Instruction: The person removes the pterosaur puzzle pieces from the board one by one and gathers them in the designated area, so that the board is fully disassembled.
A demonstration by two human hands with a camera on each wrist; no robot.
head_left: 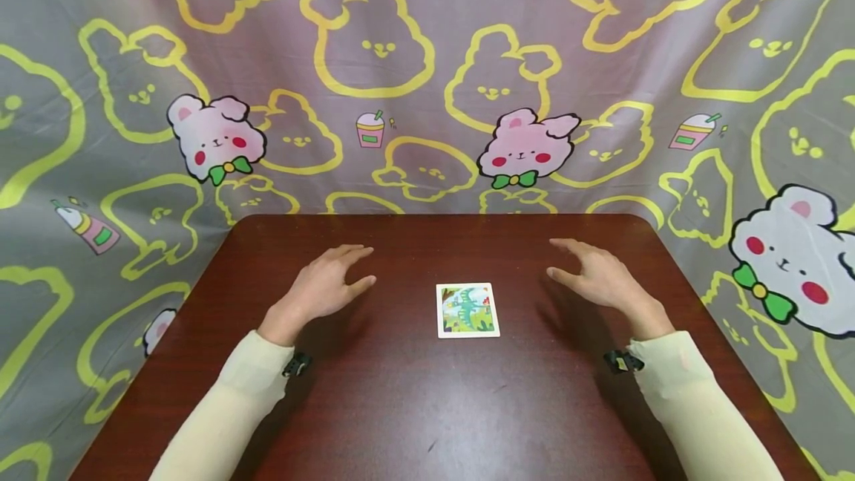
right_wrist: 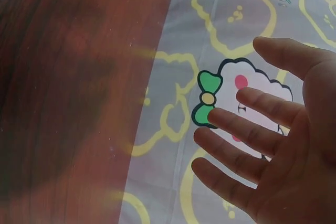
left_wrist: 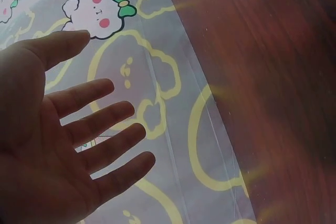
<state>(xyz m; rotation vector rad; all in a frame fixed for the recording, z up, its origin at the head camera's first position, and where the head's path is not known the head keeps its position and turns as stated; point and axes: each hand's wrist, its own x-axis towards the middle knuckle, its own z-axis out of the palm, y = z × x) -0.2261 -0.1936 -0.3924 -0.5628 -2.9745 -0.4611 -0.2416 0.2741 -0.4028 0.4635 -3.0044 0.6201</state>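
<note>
A small square picture puzzle or card (head_left: 467, 310) with a white border and a green dragon-like creature printed on it lies flat on the brown wooden table (head_left: 427, 407). To its left my left hand (head_left: 323, 284) hovers over the table, palm turned inward, fingers extended and holding nothing. On the other side my right hand (head_left: 597, 273) mirrors it, also with nothing in its grasp. Both wrist views show the spread fingers of the left hand (left_wrist: 68, 129) and the right hand (right_wrist: 278, 135), apart from the card.
A grey curtain (head_left: 427, 43) printed with yellow outlines and white bunny-like faces surrounds the table's back and sides. Small dark wrist cameras sit at the left cuff (head_left: 257, 366) and the right cuff (head_left: 671, 366) of the pale sleeves.
</note>
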